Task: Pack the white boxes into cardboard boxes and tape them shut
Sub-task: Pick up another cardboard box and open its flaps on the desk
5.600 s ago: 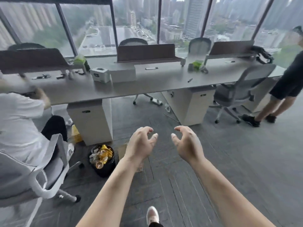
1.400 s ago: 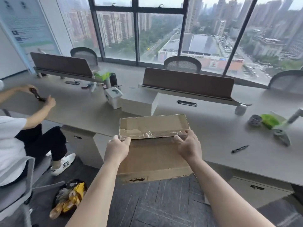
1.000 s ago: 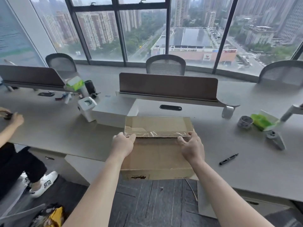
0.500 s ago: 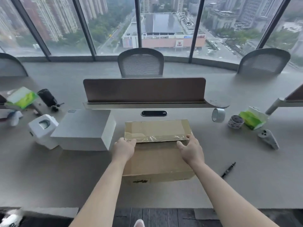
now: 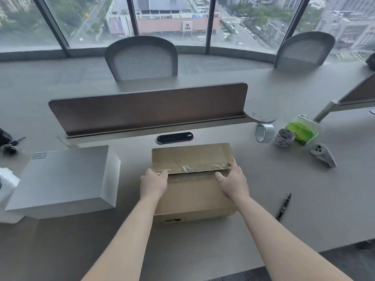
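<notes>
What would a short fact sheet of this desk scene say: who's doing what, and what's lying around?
Doer: a person with bare hands
Cardboard box: on the desk, its flap edged with old clear tape
Left hand: grips the flap's left end
Right hand: pinches the flap's right end
White box: to the left, not yet packed
Tape roll: far right, untouched
Marker: lying loose, near right

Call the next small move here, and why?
Probably fold the far flap back to open the cardboard box: left hand and right hand both grip its taped edge, the box rests on the desk, and the white box beside it is not yet packed.
</notes>
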`<state>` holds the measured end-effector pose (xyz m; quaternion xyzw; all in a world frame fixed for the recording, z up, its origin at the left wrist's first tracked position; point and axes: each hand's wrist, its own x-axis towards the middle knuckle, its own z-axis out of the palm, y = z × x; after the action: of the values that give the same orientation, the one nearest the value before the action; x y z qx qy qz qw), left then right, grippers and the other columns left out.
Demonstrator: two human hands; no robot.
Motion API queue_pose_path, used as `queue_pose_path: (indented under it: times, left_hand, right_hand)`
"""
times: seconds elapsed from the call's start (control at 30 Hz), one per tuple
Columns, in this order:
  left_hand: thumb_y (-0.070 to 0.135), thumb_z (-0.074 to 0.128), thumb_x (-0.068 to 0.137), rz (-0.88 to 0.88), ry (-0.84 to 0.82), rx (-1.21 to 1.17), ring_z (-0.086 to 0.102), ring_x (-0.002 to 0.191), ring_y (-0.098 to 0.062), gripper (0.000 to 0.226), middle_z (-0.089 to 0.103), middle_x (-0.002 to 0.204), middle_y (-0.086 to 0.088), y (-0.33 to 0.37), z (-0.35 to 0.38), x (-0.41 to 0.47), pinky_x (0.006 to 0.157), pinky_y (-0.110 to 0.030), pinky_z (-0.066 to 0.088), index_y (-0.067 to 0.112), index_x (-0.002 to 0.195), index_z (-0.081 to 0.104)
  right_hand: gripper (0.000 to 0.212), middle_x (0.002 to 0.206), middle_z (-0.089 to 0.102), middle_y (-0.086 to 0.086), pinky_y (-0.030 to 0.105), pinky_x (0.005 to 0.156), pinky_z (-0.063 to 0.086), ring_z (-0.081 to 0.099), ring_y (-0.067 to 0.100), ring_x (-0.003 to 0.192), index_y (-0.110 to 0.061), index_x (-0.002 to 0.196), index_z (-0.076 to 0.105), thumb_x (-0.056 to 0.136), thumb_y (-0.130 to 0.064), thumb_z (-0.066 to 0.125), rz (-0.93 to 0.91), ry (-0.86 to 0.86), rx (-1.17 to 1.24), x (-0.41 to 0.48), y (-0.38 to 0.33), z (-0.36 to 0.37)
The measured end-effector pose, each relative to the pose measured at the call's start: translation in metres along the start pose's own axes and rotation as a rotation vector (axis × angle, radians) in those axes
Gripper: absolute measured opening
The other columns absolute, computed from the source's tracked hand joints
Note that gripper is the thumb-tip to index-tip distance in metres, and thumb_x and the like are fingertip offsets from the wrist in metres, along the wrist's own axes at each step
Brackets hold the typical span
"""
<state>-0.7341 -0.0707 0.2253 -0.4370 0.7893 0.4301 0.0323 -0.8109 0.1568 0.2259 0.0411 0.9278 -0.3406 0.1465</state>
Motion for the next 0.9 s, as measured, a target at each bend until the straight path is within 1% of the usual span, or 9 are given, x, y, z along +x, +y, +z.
queue_pose_path:
  times: [0.17,0.23,0.3,0.33,0.4,0.5,0.6,0.8,0.9]
  left_hand:
    - [0.032,0.056,0.095,0.001,0.015,-0.047,0.054,0.110,-0.033,0.048,0.055,0.129,-0.013,-0.006,0.011,-0.008,0.083,-0.030,0.039,0.002,0.131,0.045]
    - [0.025,0.055,0.097,-0.004,0.031,-0.067,0.051,0.109,-0.028,0.048,0.055,0.117,-0.005,-0.005,0.011,-0.014,0.083,-0.028,0.033,0.001,0.136,0.041]
    - [0.022,0.055,0.096,0.010,0.029,-0.082,0.051,0.102,-0.024,0.035,0.052,0.096,0.007,-0.006,0.011,-0.018,0.081,-0.028,0.033,0.010,0.127,0.044]
    - [0.023,0.056,0.094,0.008,0.032,-0.080,0.054,0.103,-0.026,0.029,0.053,0.095,0.007,-0.007,0.012,-0.017,0.080,-0.029,0.036,0.013,0.120,0.045]
    - [0.026,0.056,0.092,-0.007,0.046,-0.035,0.055,0.105,-0.031,0.032,0.056,0.113,-0.007,-0.007,0.014,-0.020,0.081,-0.034,0.042,0.009,0.117,0.047]
    - [0.029,0.053,0.093,-0.093,0.035,0.084,0.054,0.108,-0.036,0.049,0.050,0.130,-0.020,-0.008,0.015,-0.027,0.081,-0.034,0.042,-0.001,0.131,0.044]
    - [0.031,0.051,0.093,-0.114,-0.012,0.185,0.055,0.111,-0.036,0.053,0.052,0.131,-0.021,-0.011,0.016,-0.035,0.086,-0.036,0.046,-0.003,0.132,0.047]
    - [0.027,0.055,0.091,-0.074,0.037,0.186,0.053,0.087,-0.032,0.046,0.051,0.125,-0.019,-0.010,0.019,-0.046,0.072,-0.033,0.041,-0.005,0.124,0.051]
    - [0.027,0.055,0.090,-0.053,0.074,0.145,0.054,0.086,-0.031,0.046,0.050,0.126,-0.017,-0.015,0.021,-0.051,0.071,-0.033,0.040,-0.003,0.125,0.054]
  right_hand:
    - [0.059,0.146,0.041,0.004,0.040,0.104,0.038,0.043,0.028,0.129,-0.015,0.143,0.040,0.091,-0.037,0.059,-0.034,-0.021,-0.040,0.008,0.018,0.004]
    - [0.059,0.147,0.039,0.003,0.038,0.103,0.038,0.043,0.026,0.130,-0.014,0.143,0.040,0.091,-0.036,0.059,-0.054,-0.030,-0.023,0.011,0.022,0.002]
    - [0.062,0.152,0.034,0.002,0.038,0.105,0.038,0.039,0.023,0.135,-0.015,0.146,0.036,0.092,-0.037,0.057,-0.056,-0.064,-0.009,0.013,0.024,-0.002]
    - [0.065,0.157,0.029,0.002,0.039,0.109,0.036,0.034,0.022,0.139,-0.016,0.148,0.032,0.092,-0.037,0.056,-0.055,-0.089,-0.016,0.014,0.026,-0.003]
    - [0.070,0.161,0.020,0.005,0.040,0.114,0.031,0.023,0.022,0.147,-0.017,0.153,0.025,0.092,-0.037,0.054,-0.047,-0.126,-0.064,0.012,0.031,-0.007]
    - [0.058,0.144,0.038,0.016,0.043,0.104,0.040,0.038,0.033,0.132,-0.007,0.141,0.037,0.092,-0.033,0.052,-0.009,-0.056,-0.150,0.006,0.036,-0.012]
    - [0.043,0.126,0.048,0.017,0.041,0.095,0.041,0.045,0.036,0.119,-0.001,0.123,0.049,0.093,-0.031,0.048,0.017,-0.033,-0.246,0.000,0.037,-0.017]
    - [0.048,0.125,0.046,0.016,0.041,0.095,0.045,0.047,0.036,0.117,0.000,0.124,0.053,0.091,-0.035,0.049,0.053,-0.051,-0.193,0.002,0.036,-0.020]
    - [0.049,0.127,0.045,0.016,0.042,0.094,0.044,0.048,0.038,0.117,-0.001,0.126,0.050,0.091,-0.036,0.051,0.057,-0.047,-0.142,0.003,0.036,-0.024]
